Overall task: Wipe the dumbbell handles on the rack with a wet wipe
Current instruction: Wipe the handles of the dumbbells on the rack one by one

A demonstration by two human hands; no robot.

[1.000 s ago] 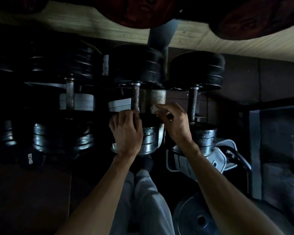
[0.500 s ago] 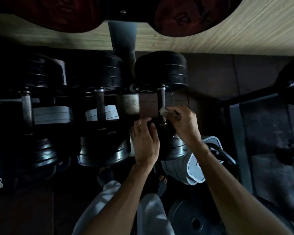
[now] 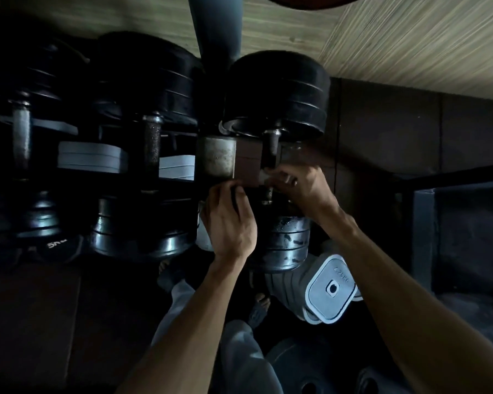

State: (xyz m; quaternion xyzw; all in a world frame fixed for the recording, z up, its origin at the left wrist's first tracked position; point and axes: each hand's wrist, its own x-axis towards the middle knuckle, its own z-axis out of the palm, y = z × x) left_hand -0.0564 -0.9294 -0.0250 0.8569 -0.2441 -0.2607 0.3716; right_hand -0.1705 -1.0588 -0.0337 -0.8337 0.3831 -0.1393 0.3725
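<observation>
1. The right hand [image 3: 299,184] curled around the rightmost dumbbell handle [image 3: 271,150] on the rack [image 3: 215,157]; the wipe stayed hidden.
2. The left hand [image 3: 229,220] gripped the near weight [image 3: 285,243].
3. Hard rubbing risked rolling it off.

Dim room; wood-grain wall [image 3: 396,44]; dark floor mats [image 3: 40,322].

Rightmost dumbbell [image 3: 273,92] on rack: black far plates, dull metal handle [image 3: 271,146], silvery near plates.
</observation>
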